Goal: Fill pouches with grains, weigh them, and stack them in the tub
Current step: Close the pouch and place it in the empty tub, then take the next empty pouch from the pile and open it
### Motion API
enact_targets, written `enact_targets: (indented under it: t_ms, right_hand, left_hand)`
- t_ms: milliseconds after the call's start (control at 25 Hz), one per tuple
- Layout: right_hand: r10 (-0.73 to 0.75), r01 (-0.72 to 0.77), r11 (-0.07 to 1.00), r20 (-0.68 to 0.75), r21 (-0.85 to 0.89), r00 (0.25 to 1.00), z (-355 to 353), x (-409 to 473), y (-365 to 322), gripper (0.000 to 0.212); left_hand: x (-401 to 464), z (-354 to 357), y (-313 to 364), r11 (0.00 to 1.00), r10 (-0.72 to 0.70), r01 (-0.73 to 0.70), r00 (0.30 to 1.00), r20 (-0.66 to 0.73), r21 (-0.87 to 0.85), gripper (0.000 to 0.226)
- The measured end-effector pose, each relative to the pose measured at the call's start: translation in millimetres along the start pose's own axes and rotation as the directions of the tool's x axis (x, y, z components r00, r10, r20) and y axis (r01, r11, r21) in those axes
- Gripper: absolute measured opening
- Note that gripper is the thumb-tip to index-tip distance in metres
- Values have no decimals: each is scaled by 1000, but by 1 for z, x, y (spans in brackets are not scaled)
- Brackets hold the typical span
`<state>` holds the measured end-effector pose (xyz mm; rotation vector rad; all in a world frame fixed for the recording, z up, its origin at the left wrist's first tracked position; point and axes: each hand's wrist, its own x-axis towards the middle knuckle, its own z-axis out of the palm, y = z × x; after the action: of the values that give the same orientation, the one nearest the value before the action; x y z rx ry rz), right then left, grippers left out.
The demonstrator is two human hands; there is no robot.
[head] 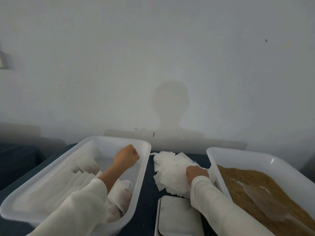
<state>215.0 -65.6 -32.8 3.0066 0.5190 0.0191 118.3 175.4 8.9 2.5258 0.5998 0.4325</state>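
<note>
At lower left of the frame we noted the tub (143,169), white plastic, holding a row of filled pouches (85,176) stacked on edge, plus more lying at its near right corner. Our left hand (127,156) hovered over the tub's far right part, fingers curled into a fist; we saw nothing in it. At lower centre, on the dark table (146,212), lay a loose pile of empty pouches (170,167). Our right hand (196,172) rested on the pile's right edge, fingers curled into the pouches. Just below the pile sat the scale (177,217), pan bare. At lower right, a second tub's (238,154) grain (255,184) showed a bare patch.
</note>
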Motion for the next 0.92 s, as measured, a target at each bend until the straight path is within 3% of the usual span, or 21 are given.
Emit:
enact_targets:
  t_ms: [80, 160, 240, 320, 480, 600, 720, 800, 920]
  right_hand:
    - [48, -32, 976, -68, 217, 997, -16, -6, 11, 21]
    - [106, 13, 865, -207, 502, 973, -35, -16, 25, 15]
    - [151, 118, 648, -279, 752, 948, -53, -30, 44, 23]
    - [135, 208, 347, -268, 914, 954, -71, -50, 68, 30]
    - [74, 148, -166, -138, 975, 988, -89, -91, 121, 26]
    - [109, 37, -432, 11, 901, 994, -77, -117, 153, 12]
    - [170, -24, -424, 106, 905, 980, -57, -131, 183, 10]
    - [242, -67, -310, 147, 948, 959, -41, -134, 198, 13]
    - [402, -101, 296, -28, 950, 915, -13, -134, 211, 12]
  left_hand:
    - [-8, 4, 12, 998, 32, -31, 999, 16, -58, 9]
    - [-18, 7, 27, 987, 67, -60, 997, 40, -152, 6]
    - [-31, 11, 48, 963, 126, -103, 989, 78, -249, 7]
    - [-45, 20, 76, 923, 198, -146, 974, 115, -355, 12]
    - [-84, 43, 149, 760, 310, -41, 900, 307, -649, 23]
    - [-109, 66, 198, 594, 401, 142, 802, 444, -792, 27]
    - [-131, 100, 228, 489, 420, 265, 764, 491, -831, 22]
    - [-143, 124, 239, 479, 433, 241, 772, 466, -844, 12]
    - [-149, 150, 250, 588, 429, 85, 811, 399, -804, 8]
